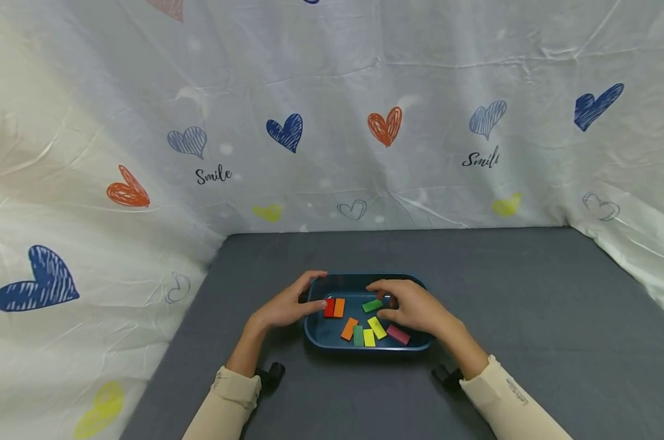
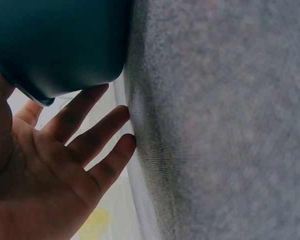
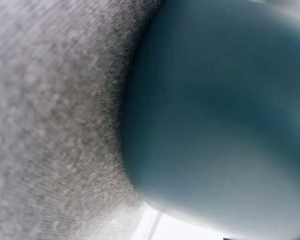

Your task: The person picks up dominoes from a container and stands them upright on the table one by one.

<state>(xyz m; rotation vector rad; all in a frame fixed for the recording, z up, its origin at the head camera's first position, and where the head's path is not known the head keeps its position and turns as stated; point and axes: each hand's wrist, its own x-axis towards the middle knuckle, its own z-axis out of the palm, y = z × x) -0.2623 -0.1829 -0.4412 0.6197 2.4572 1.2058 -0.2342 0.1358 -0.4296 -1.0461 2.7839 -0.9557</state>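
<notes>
A dark blue tray (image 1: pixel 364 349) with rounded corners holds several small coloured blocks. At its left end is my left hand (image 1: pixel 284 307), thumb reaching over the rim beside a red block (image 1: pixel 328 308) and an orange block (image 1: pixel 339 307). In the left wrist view its fingers (image 2: pixel 97 132) are spread and nearly straight along the tray's outer wall (image 2: pixel 60 45). My right hand (image 1: pixel 414 304) is over the tray's right part, thumb and index finger apart, close to a green block (image 1: pixel 372 305). The right wrist view shows only the tray's outer wall (image 3: pixel 215 125) and cloth.
Toward the tray's front lie another orange block (image 1: pixel 349 329), a second green block (image 1: pixel 358 335), yellow blocks (image 1: pixel 377 327) and a magenta block (image 1: pixel 398 334). Grey cloth (image 1: pixel 529 305) covers the table. A white curtain (image 1: pixel 332 73) printed with hearts hangs behind and to the sides.
</notes>
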